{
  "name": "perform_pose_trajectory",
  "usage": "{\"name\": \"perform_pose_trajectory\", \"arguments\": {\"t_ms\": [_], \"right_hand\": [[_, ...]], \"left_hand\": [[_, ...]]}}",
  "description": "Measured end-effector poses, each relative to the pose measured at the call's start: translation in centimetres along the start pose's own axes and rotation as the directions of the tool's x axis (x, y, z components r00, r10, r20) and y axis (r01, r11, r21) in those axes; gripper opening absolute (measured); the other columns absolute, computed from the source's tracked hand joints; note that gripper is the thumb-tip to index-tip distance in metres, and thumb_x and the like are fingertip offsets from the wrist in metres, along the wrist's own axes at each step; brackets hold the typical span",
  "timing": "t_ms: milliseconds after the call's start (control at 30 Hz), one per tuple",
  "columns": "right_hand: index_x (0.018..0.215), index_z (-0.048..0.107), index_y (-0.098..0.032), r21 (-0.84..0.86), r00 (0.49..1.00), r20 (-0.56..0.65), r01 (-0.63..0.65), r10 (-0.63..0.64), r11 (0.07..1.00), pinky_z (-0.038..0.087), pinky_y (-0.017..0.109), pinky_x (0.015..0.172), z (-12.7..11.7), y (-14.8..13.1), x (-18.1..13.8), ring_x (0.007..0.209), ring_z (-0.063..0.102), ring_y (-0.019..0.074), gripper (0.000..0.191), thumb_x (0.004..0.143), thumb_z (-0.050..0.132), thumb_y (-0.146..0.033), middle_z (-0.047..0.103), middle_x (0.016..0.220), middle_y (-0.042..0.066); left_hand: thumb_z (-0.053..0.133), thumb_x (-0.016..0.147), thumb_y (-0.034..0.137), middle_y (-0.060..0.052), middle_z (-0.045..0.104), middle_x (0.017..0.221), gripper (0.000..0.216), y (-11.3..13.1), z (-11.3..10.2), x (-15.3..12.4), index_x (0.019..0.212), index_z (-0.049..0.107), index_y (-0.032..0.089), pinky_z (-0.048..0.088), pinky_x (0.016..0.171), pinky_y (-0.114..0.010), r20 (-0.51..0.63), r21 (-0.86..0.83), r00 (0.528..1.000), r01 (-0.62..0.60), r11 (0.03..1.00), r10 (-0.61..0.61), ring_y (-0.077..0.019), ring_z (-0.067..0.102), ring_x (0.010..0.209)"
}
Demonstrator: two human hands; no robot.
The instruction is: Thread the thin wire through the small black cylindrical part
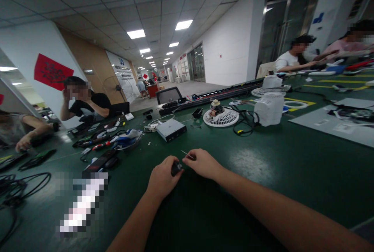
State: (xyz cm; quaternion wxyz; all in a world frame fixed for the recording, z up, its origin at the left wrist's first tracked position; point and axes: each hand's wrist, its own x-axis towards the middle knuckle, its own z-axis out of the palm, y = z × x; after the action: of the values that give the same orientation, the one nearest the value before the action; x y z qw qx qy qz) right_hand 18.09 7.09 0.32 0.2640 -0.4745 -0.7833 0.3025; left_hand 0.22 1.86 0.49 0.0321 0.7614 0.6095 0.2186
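Note:
Both my hands meet low over the dark green table [263, 174]. My left hand [161, 178] is closed round a small black part [176, 167], which pokes out between thumb and fingers. My right hand [203, 163] pinches a thin light-coloured pin or wire [185, 153] that sticks out to the left, just above the black part. The two hands are almost touching.
Beyond my hands lie a white box [171, 129], a white fan grille with a motor [220, 116], a white fan housing [269, 107] and black cables [245, 121]. Tools and cables [108, 141] clutter the left. Other people sit at the left [87, 105] and far right [295, 59].

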Motion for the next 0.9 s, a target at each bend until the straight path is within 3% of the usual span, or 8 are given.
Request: {"name": "perform_pose_trajectory", "arguments": {"t_ms": [133, 333, 533, 700, 900], "right_hand": [[0.089, 0.072, -0.019, 0.167, 0.991, 0.133, -0.047, 0.025, 0.985, 0.043, 0.023, 0.057, 0.5, -0.2, 0.1, 0.064, 0.062, 0.0133, 0.019, 0.075, 0.069, -0.031, 0.071, 0.078, 0.001], [0.082, 0.074, -0.020, 0.187, 0.995, 0.002, 0.099, -0.101, 0.977, 0.045, 0.023, 0.061, 0.5, 0.4, 0.3, 0.069, 0.063, 0.0143, 0.015, 0.067, 0.075, -0.021, 0.072, 0.077, 0.000], [0.077, 0.075, -0.019, 0.238, 0.992, 0.018, 0.116, -0.124, 0.964, 0.042, 0.023, 0.056, 0.4, 0.9, 0.6, 0.062, 0.058, 0.0129, 0.012, 0.066, 0.076, -0.025, 0.069, 0.069, -0.001], [0.077, 0.076, -0.020, 0.152, 0.969, 0.047, 0.232, -0.242, 0.961, 0.041, 0.023, 0.058, 0.0, 0.8, 0.4, 0.065, 0.058, 0.0124, 0.009, 0.070, 0.072, -0.022, 0.067, 0.073, -0.001], [0.075, 0.070, -0.018, 0.111, 0.993, 0.064, 0.088, -0.095, 0.990, 0.039, 0.022, 0.053, 0.3, -0.1, -0.1, 0.061, 0.057, 0.0122, 0.008, 0.068, 0.069, -0.022, 0.066, 0.068, -0.001]], "left_hand": [[0.062, 0.081, 0.028, -0.001, 0.066, 0.095, 0.019, 0.0, 0.2, -0.1, 0.099, 0.056, 0.024, 0.042, 0.066, -0.027, 0.013, 0.028, 0.998, -0.068, 0.997, 0.068, -0.0185, 0.063, 0.081], [0.069, 0.078, 0.031, 0.000, 0.067, 0.094, 0.024, -0.1, 0.3, 0.0, 0.097, 0.056, 0.024, 0.043, 0.068, -0.027, 0.004, 0.021, 0.996, -0.090, 0.996, 0.090, -0.0187, 0.063, 0.083], [0.074, 0.074, 0.032, 0.000, 0.068, 0.091, 0.027, -0.2, 0.1, -0.2, 0.096, 0.060, 0.023, 0.045, 0.069, -0.028, 0.001, 0.001, 0.992, -0.125, 0.992, 0.125, -0.0190, 0.064, 0.083], [0.075, 0.074, 0.031, -0.001, 0.069, 0.091, 0.027, -0.3, 0.1, -0.2, 0.097, 0.063, 0.023, 0.046, 0.071, -0.029, -0.008, 0.008, 0.989, -0.148, 0.989, 0.148, -0.0202, 0.065, 0.085], [0.074, 0.075, 0.028, -0.002, 0.070, 0.093, 0.027, -0.4, 0.2, -0.3, 0.100, 0.064, 0.022, 0.047, 0.075, -0.031, 0.005, 0.002, 0.977, -0.212, 0.977, 0.212, -0.0210, 0.065, 0.087]]}}
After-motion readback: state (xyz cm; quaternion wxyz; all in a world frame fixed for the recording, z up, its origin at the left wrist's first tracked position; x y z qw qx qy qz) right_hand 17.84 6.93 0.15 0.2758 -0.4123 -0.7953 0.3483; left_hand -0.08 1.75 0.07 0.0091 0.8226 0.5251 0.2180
